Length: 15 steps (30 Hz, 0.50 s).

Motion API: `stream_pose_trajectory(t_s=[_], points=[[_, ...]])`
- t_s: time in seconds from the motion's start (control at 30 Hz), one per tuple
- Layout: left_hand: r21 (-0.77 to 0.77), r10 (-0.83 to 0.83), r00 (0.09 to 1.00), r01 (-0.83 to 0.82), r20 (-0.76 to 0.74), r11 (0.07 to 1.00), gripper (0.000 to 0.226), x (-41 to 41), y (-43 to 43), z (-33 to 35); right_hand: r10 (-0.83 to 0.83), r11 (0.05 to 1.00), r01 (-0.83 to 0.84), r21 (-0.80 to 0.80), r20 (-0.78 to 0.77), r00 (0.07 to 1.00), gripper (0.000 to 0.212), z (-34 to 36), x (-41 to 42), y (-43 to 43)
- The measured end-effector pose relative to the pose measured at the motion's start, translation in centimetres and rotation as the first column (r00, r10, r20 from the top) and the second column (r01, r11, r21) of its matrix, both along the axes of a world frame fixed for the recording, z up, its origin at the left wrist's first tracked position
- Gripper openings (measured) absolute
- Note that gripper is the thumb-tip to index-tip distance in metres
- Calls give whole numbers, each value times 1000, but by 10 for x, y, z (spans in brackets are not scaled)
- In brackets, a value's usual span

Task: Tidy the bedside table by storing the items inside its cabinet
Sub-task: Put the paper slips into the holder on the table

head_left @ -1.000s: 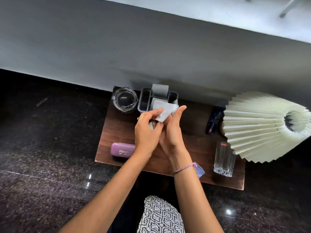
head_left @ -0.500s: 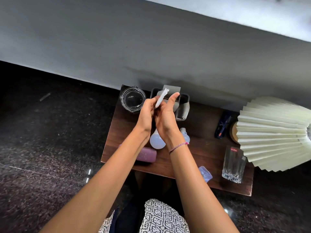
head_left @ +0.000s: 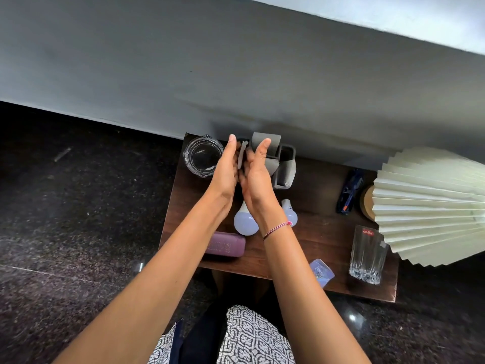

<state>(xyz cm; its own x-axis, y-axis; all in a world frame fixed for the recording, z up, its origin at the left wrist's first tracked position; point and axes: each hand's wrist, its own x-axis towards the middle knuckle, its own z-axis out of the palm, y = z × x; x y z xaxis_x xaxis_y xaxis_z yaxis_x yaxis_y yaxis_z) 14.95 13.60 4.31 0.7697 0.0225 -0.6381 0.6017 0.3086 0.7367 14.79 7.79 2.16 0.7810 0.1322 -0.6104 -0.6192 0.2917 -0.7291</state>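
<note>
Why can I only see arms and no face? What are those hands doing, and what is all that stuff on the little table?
The camera sits on the person's head and looks down, so you see only their arms. The left hand and right hand press a small white paper between them. On the brown bedside table lie a glass ashtray, a grey organizer, two light bulbs, a purple case, a drinking glass, a blue pair of glasses and a pleated lamp.
</note>
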Motion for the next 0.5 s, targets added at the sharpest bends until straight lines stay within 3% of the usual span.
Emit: stream_pose_trajectory(t_s=[0.17,0.23,0.3,0.33,0.4,0.5], points=[[-21,8,998,-9,-59,1000,52,5,3,0,-4,999,6,-39,54,999,56,1,-4,-6],[-28,-13,999,12,-41,1000,55,5,3,-1,22,990,-15,-137,44,999,74,6,-7,-10],[-27,-13,999,12,-36,1000,53,5,4,-4,68,933,-20,-359,121,990,60,10,-9,-13],[-16,-5,999,4,-39,1000,50,5,4,-5,148,847,-22,-532,196,970,48,11,-10,-15],[7,9,999,-9,-36,1000,39,4,6,-7,398,563,-25,-826,245,884,35,5,-13,-25],[171,-41,998,47,-38,984,27,1,7,-11,629,192,-88,-977,54,776,29,-6,-18,-37]])
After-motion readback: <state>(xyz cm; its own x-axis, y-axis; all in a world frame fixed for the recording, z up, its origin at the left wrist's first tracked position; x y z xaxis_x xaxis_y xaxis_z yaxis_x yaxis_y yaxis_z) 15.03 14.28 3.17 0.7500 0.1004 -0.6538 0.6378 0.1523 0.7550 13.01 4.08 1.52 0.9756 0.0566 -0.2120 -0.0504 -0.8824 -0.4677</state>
